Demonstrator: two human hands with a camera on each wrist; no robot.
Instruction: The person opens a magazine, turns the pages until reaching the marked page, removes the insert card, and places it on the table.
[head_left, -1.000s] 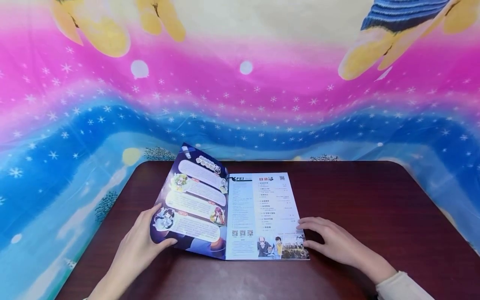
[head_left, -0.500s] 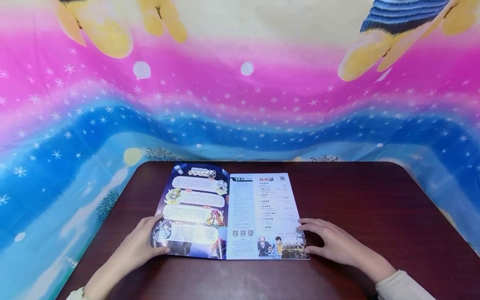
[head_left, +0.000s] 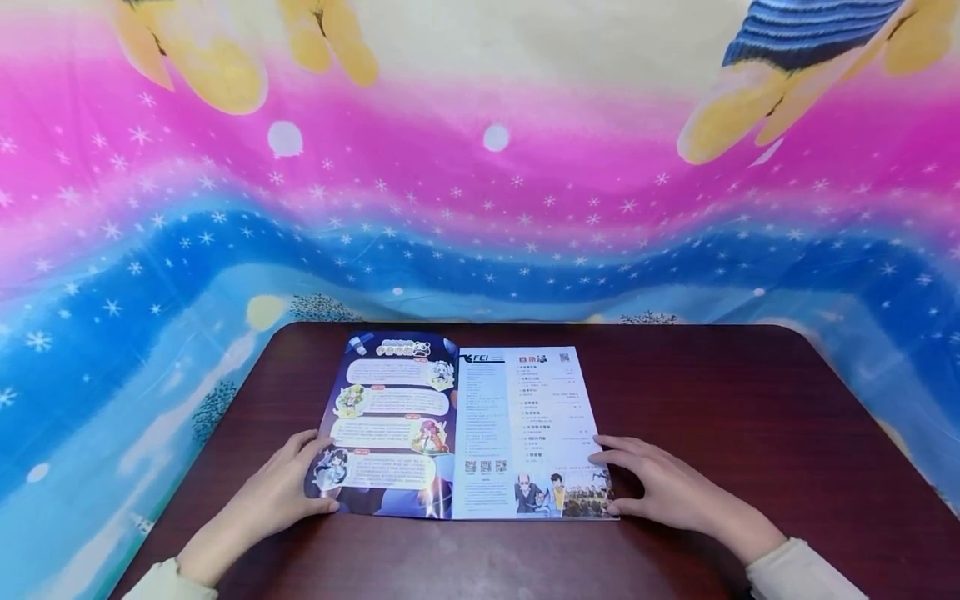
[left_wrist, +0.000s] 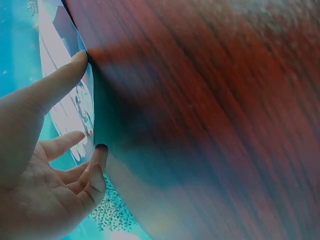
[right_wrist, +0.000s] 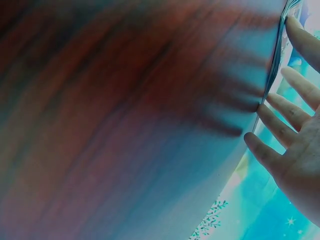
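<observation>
An open magazine (head_left: 483, 437) lies on the dark red-brown table in the head view. Its left page (head_left: 390, 437) is dark blue with white text boxes and cartoon figures; the right page (head_left: 551, 408) is pale, with lists of text and pictures along the bottom. My left hand (head_left: 273, 487) rests at the lower left edge, thumb near the bottom corner. In the left wrist view the thumb (left_wrist: 75, 70) touches the page edge and the other fingers are loosely bent. Against the lower right edge, my right hand (head_left: 667, 492) touches with spread, nearly straight fingers (right_wrist: 277, 125).
The table (head_left: 712, 392) extends to both sides of the magazine, with a rounded far edge. Behind it hangs a cloth backdrop (head_left: 480, 208) in pink and blue with snowflakes, which also comes down along both sides. Light sleeves (head_left: 795, 571) cover the forearms.
The left page, raised at a slant a second ago, has come down nearly flat. My left hand lowered along with it. The right hand has stayed almost in place.
</observation>
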